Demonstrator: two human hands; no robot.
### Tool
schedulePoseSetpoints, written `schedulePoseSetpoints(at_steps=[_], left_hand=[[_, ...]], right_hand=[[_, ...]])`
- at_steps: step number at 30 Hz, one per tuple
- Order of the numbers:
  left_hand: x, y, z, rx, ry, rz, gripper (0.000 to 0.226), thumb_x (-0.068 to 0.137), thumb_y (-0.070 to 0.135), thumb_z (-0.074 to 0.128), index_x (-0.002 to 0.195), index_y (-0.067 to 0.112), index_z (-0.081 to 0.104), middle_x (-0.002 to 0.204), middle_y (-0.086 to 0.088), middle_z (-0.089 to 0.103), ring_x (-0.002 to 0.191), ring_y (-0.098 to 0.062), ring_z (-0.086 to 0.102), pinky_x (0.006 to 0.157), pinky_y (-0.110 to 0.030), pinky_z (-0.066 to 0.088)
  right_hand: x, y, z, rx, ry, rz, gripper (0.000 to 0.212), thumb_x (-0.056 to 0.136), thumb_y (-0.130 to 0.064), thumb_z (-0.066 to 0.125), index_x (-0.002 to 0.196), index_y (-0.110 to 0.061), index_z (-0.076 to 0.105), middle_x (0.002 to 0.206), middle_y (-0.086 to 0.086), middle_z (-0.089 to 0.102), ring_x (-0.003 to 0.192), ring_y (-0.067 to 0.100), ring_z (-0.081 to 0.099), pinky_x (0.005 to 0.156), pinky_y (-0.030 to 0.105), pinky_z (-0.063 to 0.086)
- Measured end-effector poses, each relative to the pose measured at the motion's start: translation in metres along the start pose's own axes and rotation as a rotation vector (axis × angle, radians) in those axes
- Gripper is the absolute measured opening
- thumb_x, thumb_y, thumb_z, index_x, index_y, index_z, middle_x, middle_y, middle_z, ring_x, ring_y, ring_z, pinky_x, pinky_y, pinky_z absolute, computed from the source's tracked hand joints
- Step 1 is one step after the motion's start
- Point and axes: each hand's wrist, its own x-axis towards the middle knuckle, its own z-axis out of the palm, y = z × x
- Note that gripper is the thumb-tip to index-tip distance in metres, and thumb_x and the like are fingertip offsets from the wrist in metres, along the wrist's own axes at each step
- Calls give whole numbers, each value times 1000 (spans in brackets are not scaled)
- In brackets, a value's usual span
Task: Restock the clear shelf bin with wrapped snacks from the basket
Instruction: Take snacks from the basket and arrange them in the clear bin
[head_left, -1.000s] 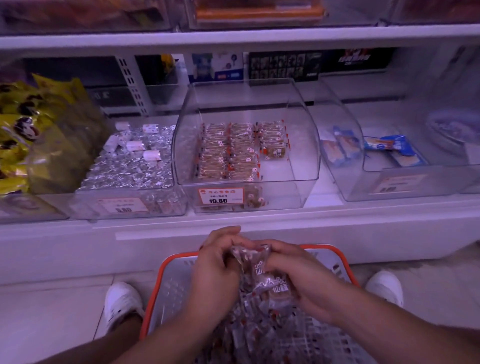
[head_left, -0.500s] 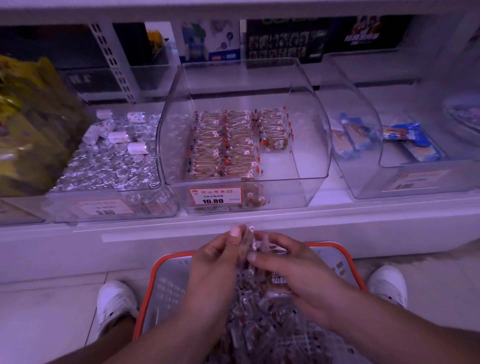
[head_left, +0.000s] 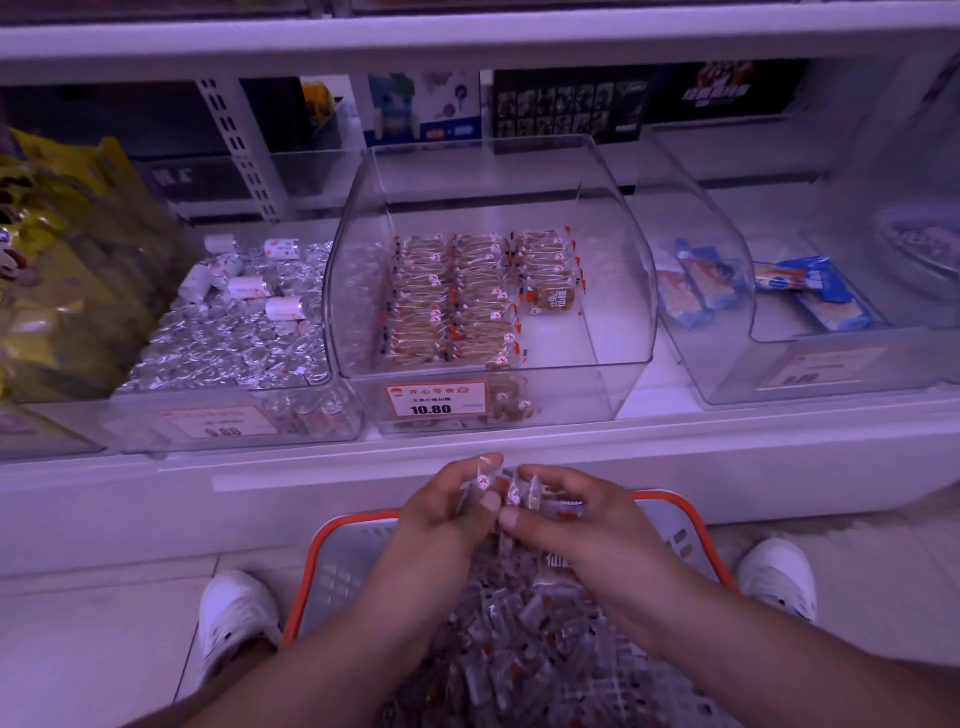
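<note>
- Current state: the left hand (head_left: 447, 514) and the right hand (head_left: 566, 519) meet above the far rim of the basket (head_left: 691, 540). Both are curled around a small stack of wrapped snacks (head_left: 511, 491), pinched upright between thumbs and fingertips.
- Supply: the loose snack pile (head_left: 524, 639) fills the basket, which sits on the floor (head_left: 93, 623) between the person's shoes, directly below the shelf (head_left: 311, 467).
- Target: the clear shelf bin (head_left: 613, 291) stands on the shelf above the hands, behind the price label (head_left: 435, 398). It already holds neat snack rows (head_left: 447, 301) on its left and centre; the right part of its floor is bare, apart from one loose pack (head_left: 555, 300) lying flat.
- Step in hand, as judged: squaring a handful before lifting it to the bin.
- Align the packs edge to edge, all facing one way, to match the existing rows.
- Keep the pinch firm but light; the clear wrappers look slick and likely slide against each other.
- Lift over the bin's front wall, not against it, then lower the stack into the bare right part, beside the last row.
- Support the stack from both ends until it rests against its neighbours, otherwise it may fan out.
- Avoid the adjacent foil-candy bin (head_left: 234, 332) and blue-pack bin (head_left: 810, 291).
</note>
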Motion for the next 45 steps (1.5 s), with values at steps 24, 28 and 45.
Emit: schedulePoseSetpoints(at_steps=[24,28,45], left_hand=[[0,2,6,-318,21,-143,32,84,-2,68,112,15,69,86,-17,69,73,-29,66,61,-36,51],[7,3,-1,-386,86,-196,28,93,-2,54,110,14,70,100,-14,76,83,-30,73,73,-45,61],[2,4,4,-488,-54,-187,35,75,22,76,108,10,70,105,-21,70,81,-31,69,64,-40,60]], right_hand=[[-3,2,3,-200,78,-118,49,67,-5,88,107,-17,63,84,-2,76,78,6,72,66,14,54],[-5,-1,2,-117,83,-88,40,74,-13,84,109,-25,70,96,-1,77,87,11,74,69,16,56],[-1,-7,-5,-352,72,-87,49,72,-32,85,117,-30,68,110,-11,69,98,0,67,81,13,51]])
